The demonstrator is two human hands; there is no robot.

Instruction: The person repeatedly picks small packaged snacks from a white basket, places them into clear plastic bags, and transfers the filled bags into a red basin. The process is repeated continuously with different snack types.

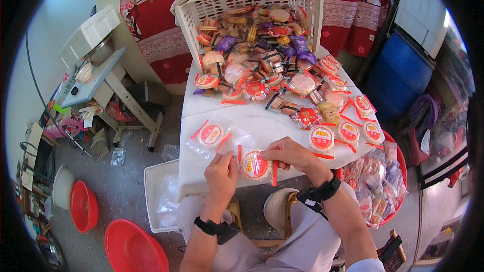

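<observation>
My right hand (295,157) pinches a round wrapped biscuit (252,170) with a red-and-white label and red crimped ends, above the near edge of the white-covered table. My left hand (223,174) is closed just left of it, fingertips at clear plastic; what they grip is hard to make out. Another labelled round packet (210,133) lies on a clear plastic bag (194,148) beyond my left hand. To the right, several similar packets (321,138) lie in a row. Beyond them a white plastic basket (190,20) lies tipped, with mixed wrapped snacks (252,55) spilling out.
A red tub (398,171) of wrapped snacks stands at the right, below the table. A white bin (148,191) with clear bags sits at lower left, near red basins (136,247). A blue barrel (398,78) stands at back right, a small side table (93,83) at left.
</observation>
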